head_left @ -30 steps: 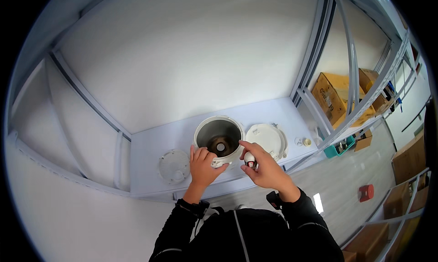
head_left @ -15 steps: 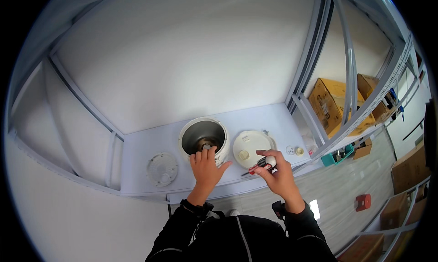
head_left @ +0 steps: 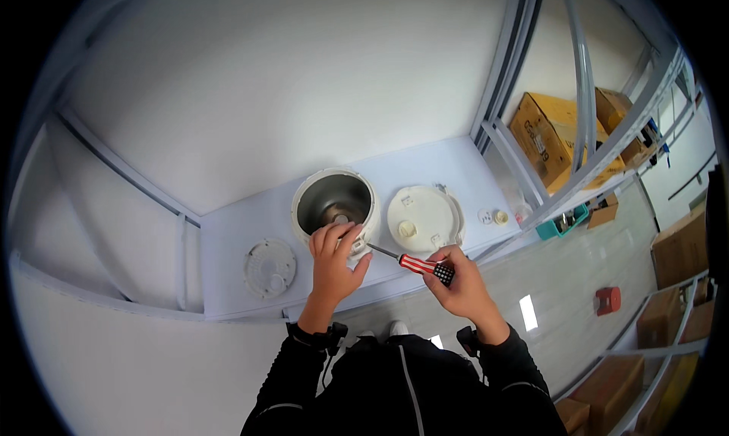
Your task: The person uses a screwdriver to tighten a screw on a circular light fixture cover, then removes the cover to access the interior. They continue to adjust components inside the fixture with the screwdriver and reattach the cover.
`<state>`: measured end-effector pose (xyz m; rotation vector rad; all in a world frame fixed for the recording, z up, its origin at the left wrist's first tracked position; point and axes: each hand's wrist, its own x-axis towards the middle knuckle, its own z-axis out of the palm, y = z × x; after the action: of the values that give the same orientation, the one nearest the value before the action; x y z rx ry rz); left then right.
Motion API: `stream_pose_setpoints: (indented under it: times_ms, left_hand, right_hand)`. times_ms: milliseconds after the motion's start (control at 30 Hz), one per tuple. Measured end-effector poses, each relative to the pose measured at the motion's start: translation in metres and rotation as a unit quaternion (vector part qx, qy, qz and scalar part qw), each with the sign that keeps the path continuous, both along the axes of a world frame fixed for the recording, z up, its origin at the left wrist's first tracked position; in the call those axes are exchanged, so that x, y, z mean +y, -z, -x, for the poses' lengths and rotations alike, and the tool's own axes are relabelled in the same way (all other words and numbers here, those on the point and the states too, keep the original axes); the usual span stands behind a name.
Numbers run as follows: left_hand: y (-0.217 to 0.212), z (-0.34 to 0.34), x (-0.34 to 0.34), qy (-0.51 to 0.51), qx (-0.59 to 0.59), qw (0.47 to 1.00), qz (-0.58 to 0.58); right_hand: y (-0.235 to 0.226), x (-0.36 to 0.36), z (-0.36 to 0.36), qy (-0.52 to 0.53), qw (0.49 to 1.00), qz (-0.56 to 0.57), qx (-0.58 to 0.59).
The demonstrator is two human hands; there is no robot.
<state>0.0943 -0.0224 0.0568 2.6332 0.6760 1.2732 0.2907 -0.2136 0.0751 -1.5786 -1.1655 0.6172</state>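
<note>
A white rice cooker body (head_left: 373, 208) with a bare grey metal inside stands upright on the bench, its top uncovered. My left hand (head_left: 332, 265) lies over its front rim, fingers bent across the edge and thumb apart on the outer side, holding it. In my right hand (head_left: 465, 290) is a screwdriver (head_left: 419, 265) with a red, white and black handle, gripped between thumb and fingers. Its shaft points left, and the tip meets the cooker's front right side beside my left hand. What the tip touches is too small to make out.
Right of the cooker lies a round white lid (head_left: 440, 216); to its left, a white perforated disc (head_left: 270, 267). A small cream-coloured part (head_left: 500, 217) sits near the bench's right end. Beyond the frame posts are a yellow carton (head_left: 558, 136) and a teal bin (head_left: 563, 222).
The screwdriver has turned from being drawn back in my right hand to reaching leftward, its tip now at the cooker. My left hand stays on the front rim. The view has shifted slightly.
</note>
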Motion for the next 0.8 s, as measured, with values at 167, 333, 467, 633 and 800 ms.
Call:
stream_pose_setpoints:
  times_ms: [167, 333, 467, 633, 800]
  left_hand:
    - [0.042, 0.018, -0.022, 0.099, 0.002, 0.935, 0.34]
    - [0.076, 0.002, -0.046, 0.176, -0.037, 0.743, 0.645]
    - [0.088, 0.003, -0.049, 0.189, -0.057, 0.692, 0.695]
    - [0.092, 0.013, -0.048, 0.176, -0.056, 0.686, 0.704]
    - [0.09, 0.016, -0.047, 0.171, -0.05, 0.693, 0.699]
  right_hand:
    - [0.014, -0.016, 0.026, 0.023, 0.999, 0.034, 0.015]
    - [0.044, -0.024, 0.062, 0.061, 0.997, -0.03, -0.03]
    - [0.072, -0.025, 0.086, 0.099, 0.991, -0.073, -0.042]
    - [0.069, -0.026, 0.108, 0.092, 0.976, 0.074, 0.182]
    - [0.084, -0.022, 0.119, 0.095, 0.968, 0.047, 0.229]
